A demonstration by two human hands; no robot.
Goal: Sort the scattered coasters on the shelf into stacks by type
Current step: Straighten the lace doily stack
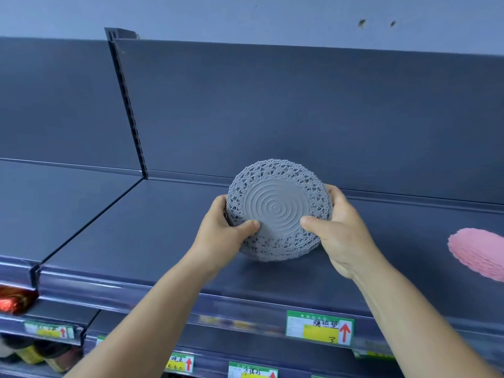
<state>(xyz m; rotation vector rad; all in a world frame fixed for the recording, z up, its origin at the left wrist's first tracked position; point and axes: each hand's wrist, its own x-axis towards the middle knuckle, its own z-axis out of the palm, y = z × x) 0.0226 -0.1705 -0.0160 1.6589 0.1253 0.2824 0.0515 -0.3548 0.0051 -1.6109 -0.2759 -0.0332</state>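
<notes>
Both hands are engaged on one item. The left hand (226,230) and the right hand (336,227) grasp a stack of grey coasters (278,208) from opposite sides, thumbs pressed on the ribbed top face, fingers curled behind the lace-pattern rims. The stack is tilted toward the person, its lower edge at or just above the dark shelf (163,227); contact cannot be confirmed. A pink stack (477,252) lies on the same shelf, well apart to the right and cut off by the frame edge. A green and yellow price label (319,327) sits on the shelf's front rail below.

Assessment: the step in hand appears to be squaring up and setting down the grey pile. To do it well, the edges should be aligned while the grip is even on both sides, the pile lowered flat rather than on its rim, and the thumbs lifted last. The soft lace rims look liable to snag or slide; a tilted release could fan the pile.
</notes>
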